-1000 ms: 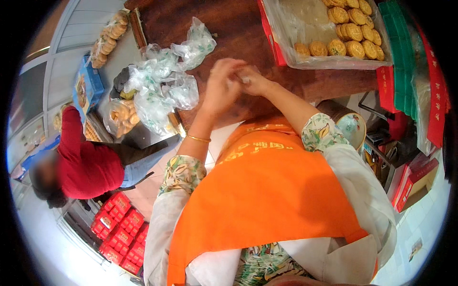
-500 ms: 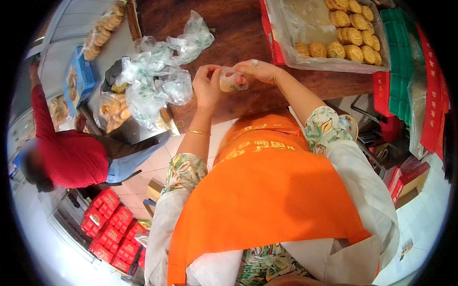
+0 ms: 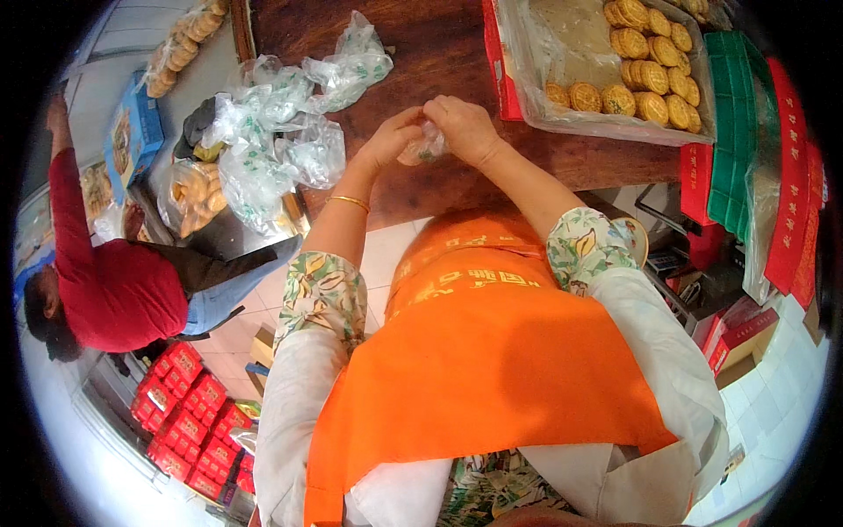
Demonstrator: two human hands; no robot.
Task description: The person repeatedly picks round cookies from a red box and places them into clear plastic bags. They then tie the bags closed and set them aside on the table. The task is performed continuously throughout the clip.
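Note:
Above the dark wooden table my left hand (image 3: pixel 392 140) and my right hand (image 3: pixel 463 130) meet at a small clear plastic bag (image 3: pixel 428 146). Both are closed on its upper part, fingers pinched together. Something pale and rounded shows through the bag, partly covered by my fingers, and its kind is hard to make out. To the left of my hands lies a heap of clear plastic bags with green print (image 3: pixel 263 145). On the right, a lined tray (image 3: pixel 562 61) holds several round golden pastries (image 3: pixel 652 77) with patterned tops.
A person in a red top (image 3: pixel 123 294) is at the left, one arm raised. Nearby are a blue box (image 3: pixel 133 139) and bagged pastries (image 3: pixel 195 195). Red boxes (image 3: pixel 189 413) are stacked at the lower left. Green trays (image 3: pixel 733 132) and red banners (image 3: pixel 786 176) stand at the right.
My hands have come closer together over the small bag, and my right hand has turned to cover more of it. The view has shifted slightly.

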